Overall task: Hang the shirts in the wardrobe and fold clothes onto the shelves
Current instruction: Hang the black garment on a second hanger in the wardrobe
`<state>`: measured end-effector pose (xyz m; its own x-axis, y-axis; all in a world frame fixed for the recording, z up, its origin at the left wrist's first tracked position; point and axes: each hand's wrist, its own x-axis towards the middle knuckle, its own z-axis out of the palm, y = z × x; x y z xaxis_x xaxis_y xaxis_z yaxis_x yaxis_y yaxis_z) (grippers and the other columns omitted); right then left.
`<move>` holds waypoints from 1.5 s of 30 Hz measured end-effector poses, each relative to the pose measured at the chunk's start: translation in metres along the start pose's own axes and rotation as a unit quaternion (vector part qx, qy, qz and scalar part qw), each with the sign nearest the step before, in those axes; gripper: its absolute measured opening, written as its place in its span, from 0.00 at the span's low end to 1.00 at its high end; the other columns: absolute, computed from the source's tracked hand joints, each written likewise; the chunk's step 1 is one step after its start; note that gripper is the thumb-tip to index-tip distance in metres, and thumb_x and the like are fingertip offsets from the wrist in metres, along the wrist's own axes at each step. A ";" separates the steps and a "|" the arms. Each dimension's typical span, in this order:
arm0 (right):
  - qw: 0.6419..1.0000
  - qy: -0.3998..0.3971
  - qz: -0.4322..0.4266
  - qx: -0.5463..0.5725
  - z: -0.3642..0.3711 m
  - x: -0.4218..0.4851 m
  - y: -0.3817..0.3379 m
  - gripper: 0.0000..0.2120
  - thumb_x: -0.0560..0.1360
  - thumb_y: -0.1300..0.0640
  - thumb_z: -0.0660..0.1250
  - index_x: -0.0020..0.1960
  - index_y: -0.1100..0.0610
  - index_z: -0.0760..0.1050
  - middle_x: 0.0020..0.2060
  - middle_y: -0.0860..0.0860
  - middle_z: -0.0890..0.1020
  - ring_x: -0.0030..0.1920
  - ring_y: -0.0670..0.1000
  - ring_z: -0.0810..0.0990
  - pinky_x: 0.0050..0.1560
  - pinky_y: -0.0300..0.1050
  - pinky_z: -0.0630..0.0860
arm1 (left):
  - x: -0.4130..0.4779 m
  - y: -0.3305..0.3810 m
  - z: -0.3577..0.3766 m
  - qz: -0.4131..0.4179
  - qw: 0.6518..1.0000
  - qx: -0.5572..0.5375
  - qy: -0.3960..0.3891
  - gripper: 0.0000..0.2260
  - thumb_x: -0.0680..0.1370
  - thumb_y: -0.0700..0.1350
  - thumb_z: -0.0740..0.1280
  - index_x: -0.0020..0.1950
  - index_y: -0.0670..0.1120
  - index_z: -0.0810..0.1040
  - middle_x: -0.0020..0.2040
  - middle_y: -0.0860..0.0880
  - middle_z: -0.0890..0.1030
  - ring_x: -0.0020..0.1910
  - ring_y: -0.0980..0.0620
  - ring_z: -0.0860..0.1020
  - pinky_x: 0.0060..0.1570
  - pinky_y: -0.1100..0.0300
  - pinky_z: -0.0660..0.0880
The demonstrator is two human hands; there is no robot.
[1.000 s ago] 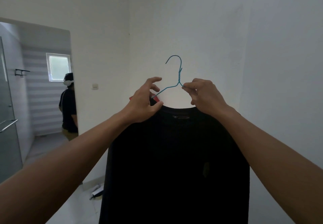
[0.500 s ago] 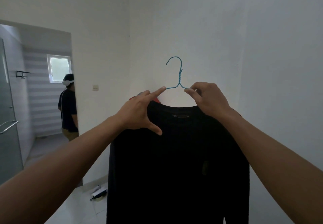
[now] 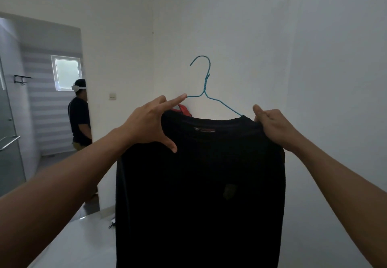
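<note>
Now | black shirt [image 3: 201, 184] hangs on blue wire hanger [image 3: 206, 87], held up before the white wall [image 3: 272, 37] | left hand [image 3: 146, 127]: fingers spread, index tip on the hanger wire, thumb across shirt front | right hand [image 3: 274, 125]: fingers curled, pinching the shirt's shoulder

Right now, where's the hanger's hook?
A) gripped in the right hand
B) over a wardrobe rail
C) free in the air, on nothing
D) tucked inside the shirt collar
C: the blue hanger has its hook standing bare against the white wall, while the left hand and the right hand sit lower, at the shoulders of the black shirt.
</note>
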<state>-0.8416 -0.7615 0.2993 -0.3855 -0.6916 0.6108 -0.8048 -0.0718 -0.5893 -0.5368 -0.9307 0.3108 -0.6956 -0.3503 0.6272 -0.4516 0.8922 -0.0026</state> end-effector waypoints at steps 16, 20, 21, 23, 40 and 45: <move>0.878 0.105 -0.137 -0.447 0.049 -0.106 -0.139 0.49 0.65 0.23 0.64 0.78 0.47 0.58 0.47 0.52 0.72 0.37 0.49 0.69 0.37 0.50 0.78 | -0.057 -0.041 -0.052 0.036 0.998 -0.040 0.037 0.58 0.53 0.79 0.68 0.78 0.66 0.48 0.49 0.53 0.69 0.44 0.53 0.73 0.40 0.57 0.73; 0.860 0.110 -0.102 -0.488 0.055 -0.148 -0.188 0.49 0.66 0.22 0.61 0.79 0.45 0.56 0.45 0.52 0.70 0.36 0.51 0.69 0.35 0.48 0.76 | -0.087 -0.049 -0.069 0.078 0.993 -0.066 0.058 0.55 0.57 0.75 0.71 0.79 0.64 0.50 0.49 0.52 0.68 0.41 0.54 0.71 0.33 0.63 0.64; 0.857 0.107 -0.089 -0.495 0.055 -0.159 -0.201 0.50 0.65 0.21 0.61 0.79 0.44 0.55 0.45 0.52 0.70 0.35 0.51 0.69 0.35 0.47 0.75 | -0.094 -0.049 -0.074 0.085 0.992 -0.073 0.063 0.55 0.57 0.75 0.72 0.79 0.64 0.50 0.49 0.52 0.68 0.41 0.53 0.72 0.33 0.62 0.63; 0.851 0.108 -0.060 -0.510 0.052 -0.183 -0.227 0.52 0.63 0.20 0.61 0.80 0.43 0.54 0.45 0.51 0.69 0.35 0.51 0.69 0.34 0.47 0.75 | -0.106 -0.044 -0.087 0.108 0.988 -0.091 0.068 0.55 0.57 0.76 0.71 0.79 0.64 0.51 0.49 0.52 0.68 0.41 0.52 0.72 0.34 0.60 0.64; 0.717 0.191 0.068 -0.667 0.023 -0.373 -0.457 0.48 0.67 0.19 0.55 0.80 0.39 0.47 0.45 0.50 0.64 0.38 0.51 0.68 0.37 0.52 0.79 | -0.203 0.014 -0.222 0.250 0.935 -0.221 0.124 0.55 0.55 0.77 0.71 0.78 0.66 0.53 0.48 0.53 0.69 0.43 0.50 0.74 0.39 0.57 0.68; 0.692 0.202 0.104 -0.686 0.058 -0.442 -0.533 0.46 0.68 0.20 0.54 0.79 0.40 0.49 0.48 0.54 0.69 0.39 0.52 0.70 0.37 0.52 0.79 | -0.272 0.004 -0.265 0.286 0.919 -0.239 0.131 0.54 0.56 0.76 0.71 0.78 0.66 0.54 0.48 0.54 0.68 0.42 0.50 0.73 0.39 0.56 0.69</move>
<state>-0.2160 -0.4592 0.3127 -0.4296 -0.3074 0.8491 -0.2775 0.9397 0.1998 -0.2009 -0.7563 0.3464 -0.5557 0.2393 0.7962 0.2868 0.9541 -0.0865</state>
